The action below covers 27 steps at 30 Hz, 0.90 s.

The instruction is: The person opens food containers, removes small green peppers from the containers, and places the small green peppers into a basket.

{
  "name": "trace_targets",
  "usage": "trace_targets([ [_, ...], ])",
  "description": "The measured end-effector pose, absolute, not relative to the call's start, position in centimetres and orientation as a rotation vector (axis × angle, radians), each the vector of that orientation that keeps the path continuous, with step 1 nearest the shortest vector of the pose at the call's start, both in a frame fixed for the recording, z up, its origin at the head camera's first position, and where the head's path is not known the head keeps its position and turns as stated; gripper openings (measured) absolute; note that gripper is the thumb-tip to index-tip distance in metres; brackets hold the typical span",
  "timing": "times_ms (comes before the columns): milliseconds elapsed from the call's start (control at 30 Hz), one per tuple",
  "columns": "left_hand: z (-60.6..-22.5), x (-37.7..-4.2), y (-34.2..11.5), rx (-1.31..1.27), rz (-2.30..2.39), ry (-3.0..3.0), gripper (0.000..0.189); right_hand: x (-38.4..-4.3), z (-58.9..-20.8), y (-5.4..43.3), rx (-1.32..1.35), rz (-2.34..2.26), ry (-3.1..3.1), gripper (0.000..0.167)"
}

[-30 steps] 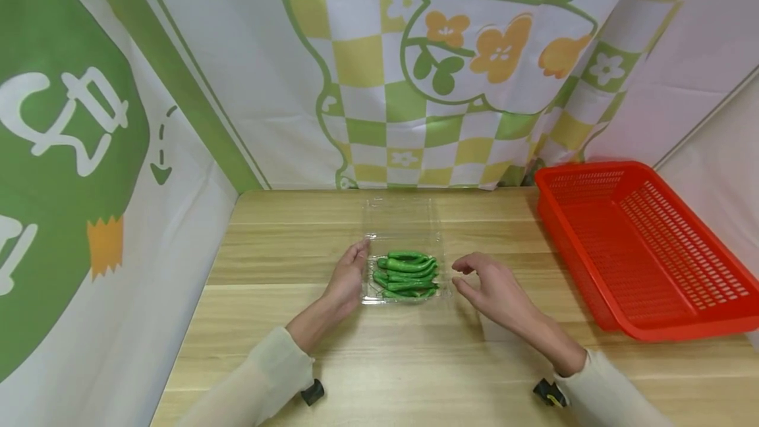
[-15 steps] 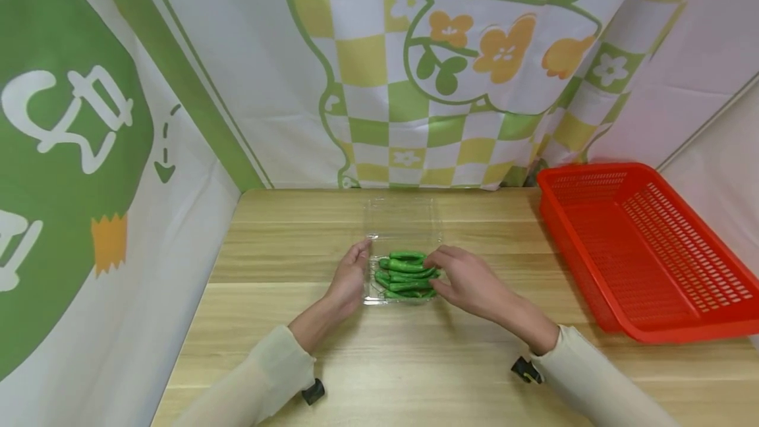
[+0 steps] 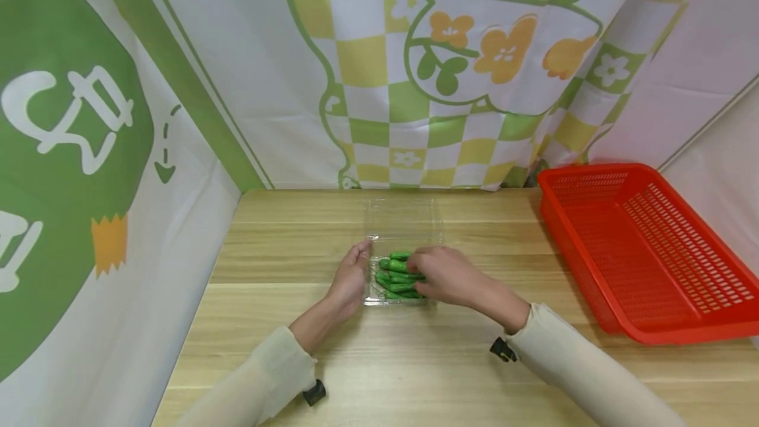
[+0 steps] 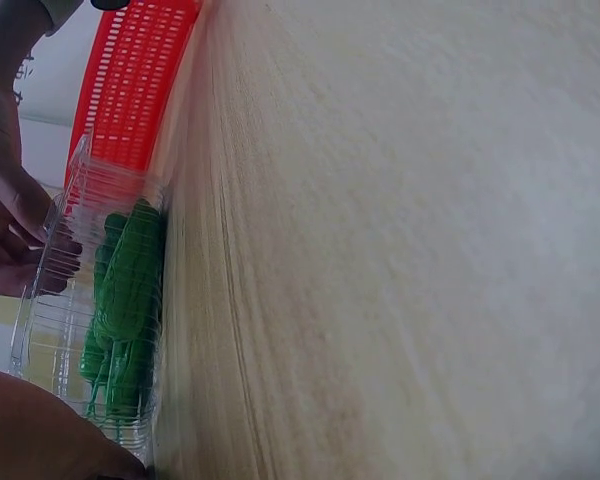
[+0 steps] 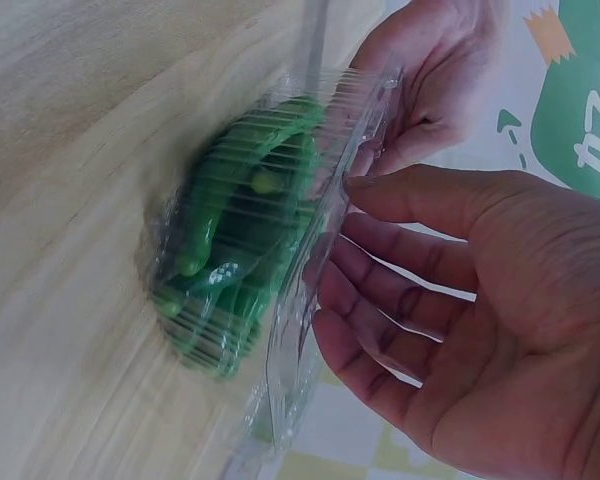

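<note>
A clear plastic clamshell box (image 3: 373, 300) stands on the table with its lid (image 3: 400, 217) folded back. Inside lie several green chili peppers (image 3: 398, 287), side by side; in the right wrist view the green chili peppers (image 5: 220, 215) show through the ribbed wall. My left hand (image 3: 346, 280) holds the box's left side at the rim. My right hand (image 3: 447, 275) reaches over the right rim, its fingertips down at the peppers and covering their right ends. In the right wrist view my right hand (image 5: 480, 290) has its fingers loosely bent, with thumb and fingers apart.
To the right stands a red plastic basket (image 3: 628, 331) with slotted walls. The wooden table (image 3: 284, 236) meets a printed curtain (image 3: 409, 117) at the back and a white and green cloth (image 3: 196, 216) on the left.
My right hand has moved left from beside the box to over the peppers, its fingertips going in past the right rim. My left hand has stayed at the box's left side.
</note>
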<state>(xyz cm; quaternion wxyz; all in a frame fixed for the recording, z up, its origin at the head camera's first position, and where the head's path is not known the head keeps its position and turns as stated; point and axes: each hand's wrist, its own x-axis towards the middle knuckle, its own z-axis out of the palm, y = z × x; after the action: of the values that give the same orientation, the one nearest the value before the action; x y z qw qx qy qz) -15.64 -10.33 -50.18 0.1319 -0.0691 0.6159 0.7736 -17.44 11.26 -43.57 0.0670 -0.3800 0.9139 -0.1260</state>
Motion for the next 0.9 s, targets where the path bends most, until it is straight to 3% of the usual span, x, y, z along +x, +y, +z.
trace_targets([
  [133,-50.2,-15.7,-10.2,-0.211,2.251,1.796,0.050,-17.9,-43.9,10.6,-1.184,-0.349,2.719,0.029],
  [300,-50.1,-15.8,-10.1,-0.223,2.255,1.808,0.049,-18.1,-44.4,10.0,-1.200,-0.359,2.690,0.029],
  [533,-50.2,-15.8,-10.0,-0.248,2.249,1.817,0.049,-18.4,-45.2,9.7,-1.214,-0.344,2.684,0.046],
  [900,-50.1,-15.6,-9.9,-0.249,2.240,1.815,0.050,-18.5,-45.9,9.4,-1.237,-0.315,2.723,0.046],
])
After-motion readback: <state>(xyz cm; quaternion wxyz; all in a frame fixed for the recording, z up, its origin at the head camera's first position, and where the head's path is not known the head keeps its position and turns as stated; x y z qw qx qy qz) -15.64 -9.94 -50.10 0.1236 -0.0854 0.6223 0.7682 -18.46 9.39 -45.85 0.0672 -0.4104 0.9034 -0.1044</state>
